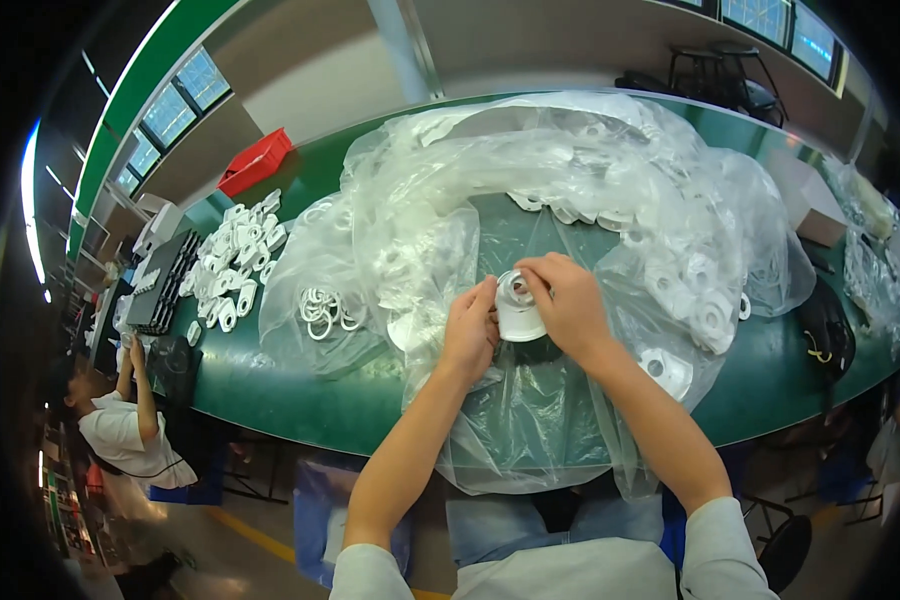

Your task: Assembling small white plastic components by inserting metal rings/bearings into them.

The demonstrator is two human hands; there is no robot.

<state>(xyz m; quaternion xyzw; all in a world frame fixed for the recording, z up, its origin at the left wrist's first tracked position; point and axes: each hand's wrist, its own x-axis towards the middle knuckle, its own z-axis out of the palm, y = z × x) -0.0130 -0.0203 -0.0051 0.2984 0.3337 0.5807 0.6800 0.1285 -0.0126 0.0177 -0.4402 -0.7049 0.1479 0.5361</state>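
Observation:
Between my hands is a white plastic part (522, 324), wide and rounded at its lower end with a ring-shaped opening at the top. My left hand (471, 330) grips its left edge, fingers closed. Bent over the upper right side, my right hand (570, 302) has its thumb and fingertips closed at the ring; whether a separate small piece is pinched there is hidden. Beneath both hands, a clear plastic bag (540, 430) spreads over the green table (300, 400). Similar white parts (665, 370) lie under and inside the plastic around my hands.
White rings (328, 312) sit in clear plastic to the left. Farther left are a heap of white parts (235, 255), stacked black trays (165, 285) and a red bin (255, 162). A cardboard box (808, 200) stands right. Another person (135, 425) works at the left end.

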